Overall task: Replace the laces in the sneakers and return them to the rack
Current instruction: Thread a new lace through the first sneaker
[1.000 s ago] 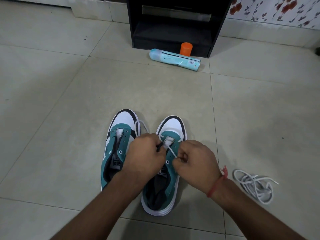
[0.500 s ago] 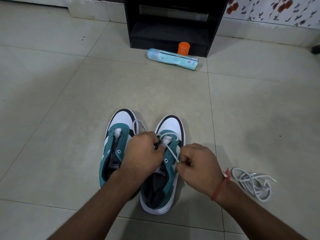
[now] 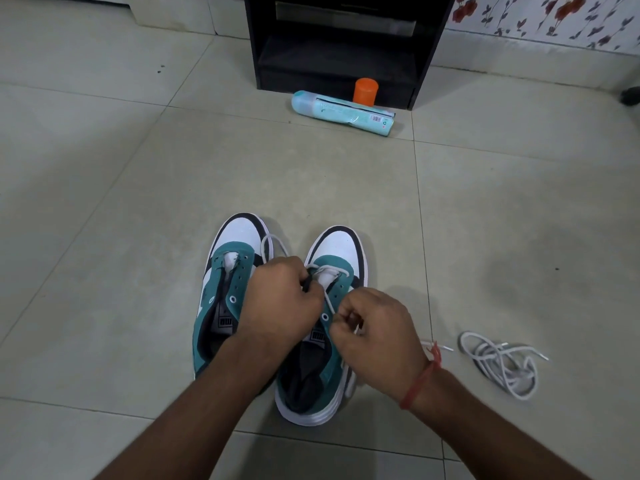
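1. Lacing has only begun. Two teal-and-white sneakers stand side by side on the tiled floor (image 3: 104, 237), toes pointing away. The right sneaker (image 3: 337, 258) has a white lace (image 3: 327, 301) crossing its farthest eyelets; the nearer eyelets show empty.
2. The left sneaker (image 3: 239, 244) has bare eyelets and an open tongue; only a loop of the white lace lies over its toe side.
3. The left hand (image 3: 280, 303) is curled over the right sneaker's lacing area, pinching a dark bit at the tongue, probably the lace tip or eyelet edge; I cannot tell which. The right hand (image 3: 374, 327) pinches the lace's other run just beside the sneaker's right edge.
4. A loose bundle of white laces (image 3: 502, 365) lies on the floor to the right, well apart from the shoes; whether old or new, I cannot tell.
5. Left to do, by my judgement: finish this shoe, lace the other, carry both to the black rack (image 3: 346, 46) at the far wall.
6. The rack's lower shelf looks dark and unoccupied. In front of it lie a pale-blue tube (image 3: 341, 110) on its side and an upright orange cap (image 3: 365, 91); their contents are not visible.
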